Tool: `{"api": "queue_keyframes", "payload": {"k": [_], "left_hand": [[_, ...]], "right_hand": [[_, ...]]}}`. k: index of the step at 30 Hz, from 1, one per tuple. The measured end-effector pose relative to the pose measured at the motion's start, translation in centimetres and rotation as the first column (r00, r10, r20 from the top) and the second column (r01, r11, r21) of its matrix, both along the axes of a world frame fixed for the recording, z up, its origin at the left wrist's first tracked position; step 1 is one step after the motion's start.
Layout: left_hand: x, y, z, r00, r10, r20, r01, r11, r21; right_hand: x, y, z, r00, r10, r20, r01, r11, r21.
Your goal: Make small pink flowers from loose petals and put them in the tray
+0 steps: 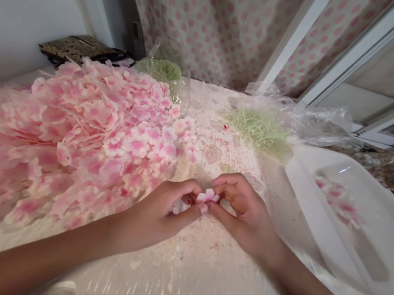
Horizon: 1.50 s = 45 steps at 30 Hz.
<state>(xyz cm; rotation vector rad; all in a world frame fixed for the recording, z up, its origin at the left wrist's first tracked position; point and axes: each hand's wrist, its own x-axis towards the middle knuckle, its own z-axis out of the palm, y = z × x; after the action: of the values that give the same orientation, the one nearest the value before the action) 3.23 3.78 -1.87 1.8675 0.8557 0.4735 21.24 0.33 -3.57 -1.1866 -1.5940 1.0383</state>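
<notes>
Between my two hands, low over the middle of the table, is a small pale pink artificial flower (208, 196) with a deeper pink centre. My left hand (170, 207) pinches it from the left with thumb and bent fingers. From the other side my right hand (241, 209) grips it with thumb and fingertips. Whatever lies under the petals, such as a stem, is hidden by my fingers. A large heap of pink artificial flowers (87, 123) spreads to the left of my left hand, its near edge behind my wrist.
A white tray (297, 180) on the right holds several pink flowers (342, 203). Pale green strands, perhaps stems (259, 126), lie behind my right hand near clear plastic (317, 117). A bag of green material (165, 72) and a patterned purse (79, 47) sit at the back left.
</notes>
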Motion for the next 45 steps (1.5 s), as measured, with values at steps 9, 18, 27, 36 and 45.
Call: {"api": "queue_keyframes", "payload": {"k": [9,18,27,36,45], "left_hand": [[0.0,0.3,0.1,0.997,0.025,0.077,-0.002,0.958,-0.288],[0.1,0.5,0.4,0.992,0.124,0.035,-0.110,0.956,-0.272],[-0.2,0.6,-0.7,0.994,0.106,0.029,-0.110,0.943,0.314],[0.0,0.7,-0.6,0.979,-0.007,0.205,-0.097,0.863,0.495],[-0.1,0.7,-0.7,0.967,-0.048,0.250,-0.100,0.829,0.549]], "right_hand": [[0.3,0.1,0.5,0.976,0.058,0.212,-0.106,0.969,0.224],[0.0,-0.4,0.1,0.968,0.087,0.235,-0.139,0.966,0.217],[0.7,0.4,0.7,0.992,0.058,-0.116,-0.057,0.998,0.013],[0.4,0.4,1.3,0.974,0.138,-0.177,-0.161,0.980,-0.121],[0.1,0.2,1.2,0.979,0.101,-0.179,-0.138,0.968,-0.210]]}}
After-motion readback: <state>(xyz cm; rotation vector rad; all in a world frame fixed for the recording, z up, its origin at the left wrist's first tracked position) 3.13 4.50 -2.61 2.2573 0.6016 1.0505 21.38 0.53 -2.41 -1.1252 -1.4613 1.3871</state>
